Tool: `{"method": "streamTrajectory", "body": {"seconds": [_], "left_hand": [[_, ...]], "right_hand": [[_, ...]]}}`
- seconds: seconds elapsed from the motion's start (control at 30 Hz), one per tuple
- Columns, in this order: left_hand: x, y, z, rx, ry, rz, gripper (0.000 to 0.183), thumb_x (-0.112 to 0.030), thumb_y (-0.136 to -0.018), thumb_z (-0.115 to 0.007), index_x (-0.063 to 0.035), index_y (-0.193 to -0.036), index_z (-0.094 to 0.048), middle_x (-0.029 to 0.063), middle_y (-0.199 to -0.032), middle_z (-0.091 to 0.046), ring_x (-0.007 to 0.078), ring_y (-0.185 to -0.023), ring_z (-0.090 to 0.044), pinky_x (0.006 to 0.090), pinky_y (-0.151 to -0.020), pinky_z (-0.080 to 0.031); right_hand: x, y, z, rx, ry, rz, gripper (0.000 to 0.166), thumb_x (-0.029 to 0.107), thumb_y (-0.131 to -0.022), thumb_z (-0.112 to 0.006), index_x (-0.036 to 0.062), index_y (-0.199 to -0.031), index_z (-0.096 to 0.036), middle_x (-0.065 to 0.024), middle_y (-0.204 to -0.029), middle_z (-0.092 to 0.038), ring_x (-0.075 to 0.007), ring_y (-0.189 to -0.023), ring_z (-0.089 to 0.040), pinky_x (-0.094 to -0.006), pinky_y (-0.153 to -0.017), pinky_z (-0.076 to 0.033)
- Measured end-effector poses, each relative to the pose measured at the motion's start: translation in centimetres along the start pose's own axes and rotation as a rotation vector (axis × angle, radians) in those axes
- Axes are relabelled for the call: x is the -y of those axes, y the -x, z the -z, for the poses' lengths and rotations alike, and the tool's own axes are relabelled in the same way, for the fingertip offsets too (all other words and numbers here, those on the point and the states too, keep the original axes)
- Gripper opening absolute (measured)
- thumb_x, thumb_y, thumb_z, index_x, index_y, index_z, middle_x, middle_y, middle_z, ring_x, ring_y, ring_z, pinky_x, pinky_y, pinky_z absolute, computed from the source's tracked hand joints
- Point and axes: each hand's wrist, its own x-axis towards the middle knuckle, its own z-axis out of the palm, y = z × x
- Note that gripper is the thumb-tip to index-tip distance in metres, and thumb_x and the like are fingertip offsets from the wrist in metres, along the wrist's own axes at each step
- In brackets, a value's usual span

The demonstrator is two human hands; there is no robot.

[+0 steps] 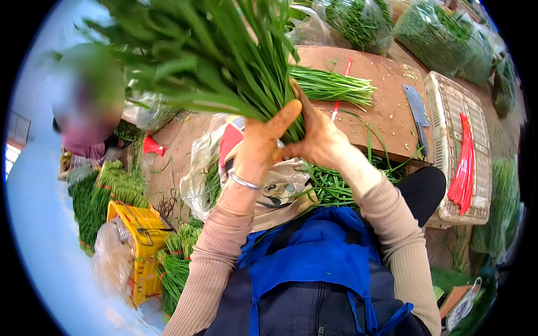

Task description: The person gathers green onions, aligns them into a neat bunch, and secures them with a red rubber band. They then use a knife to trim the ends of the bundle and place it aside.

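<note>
A large bunch of green garlic chives (252, 63) stands up between my two hands. My left hand (262, 138) holds its lower stems from the left, thumb across them. On the right side, my right hand (315, 130) is around the same stems, its fingers partly hidden behind them. Beyond, a smaller chive bundle (332, 86) lies on a brown board (378, 122), across a red tie strip (348, 66). A cleaver (415, 109) rests at the board's right side. Loose chives (336, 185) lie above my lap, beside a printed cloth (281, 185).
Red tie strips (464, 168) lie on an upturned white plastic crate (441, 101) at right. Plastic bags of greens (441, 42) stand behind the board. At left are a yellow crate (147, 256), tied chive bundles (122, 185) and a person (86, 147).
</note>
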Motion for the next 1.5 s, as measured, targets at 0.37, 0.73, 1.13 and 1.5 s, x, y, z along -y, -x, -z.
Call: {"method": "streamTrajectory", "body": {"seconds": [0.37, 0.73, 1.13, 1.5], "left_hand": [[8.6, -7.2, -0.5, 0.071, -0.047, 0.106, 0.045, -0.002, -0.073, -0.075, -0.0027, -0.114, -0.057, 0.003, -0.106, -0.061, 0.0143, -0.095, -0.056, 0.0306, -0.087, -0.046], [13.3, -7.2, 1.0, -0.096, 0.212, 0.23, 0.054, 0.011, -0.079, -0.063, -0.0066, -0.127, -0.047, 0.005, -0.121, -0.054, 0.0161, -0.11, -0.053, 0.0295, -0.097, -0.041], [3.4, -4.6, 4.8, 0.321, 0.498, 0.228, 0.093, -0.049, -0.074, -0.068, -0.0103, -0.145, -0.021, 0.0197, -0.146, -0.025, 0.0365, -0.131, -0.033, 0.0492, -0.108, -0.029], [4.1, 1.6, 12.0, 0.219, 1.01, -0.075, 0.081, -0.016, -0.083, -0.061, -0.0039, -0.146, -0.011, 0.0019, -0.096, -0.05, 0.0153, -0.083, -0.05, 0.0367, -0.088, -0.041]], "right_hand": [[-17.7, -9.7, 0.6, 0.039, -0.292, 0.259, 0.083, 0.007, -0.062, -0.082, 0.0065, -0.133, -0.04, -0.014, -0.115, -0.059, -0.0207, -0.104, -0.056, -0.0331, -0.089, -0.045], [-17.8, -9.6, -1.4, 0.027, -0.576, 0.221, 0.078, 0.013, -0.068, -0.077, 0.0024, -0.134, -0.037, -0.0168, -0.121, -0.055, -0.0227, -0.109, -0.052, -0.0336, -0.091, -0.043], [-6.4, -6.9, -1.0, 0.48, -0.637, 0.18, 0.04, 0.026, -0.07, -0.069, -0.0031, -0.097, -0.061, -0.0132, -0.078, -0.065, -0.0211, -0.071, -0.059, -0.0325, -0.069, -0.047], [-4.1, -2.8, -8.1, 0.461, -0.187, 0.049, 0.064, 0.057, -0.078, -0.059, 0.0051, -0.115, -0.056, -0.0211, -0.11, -0.061, -0.0334, -0.099, -0.059, -0.0412, -0.082, -0.047]]}}
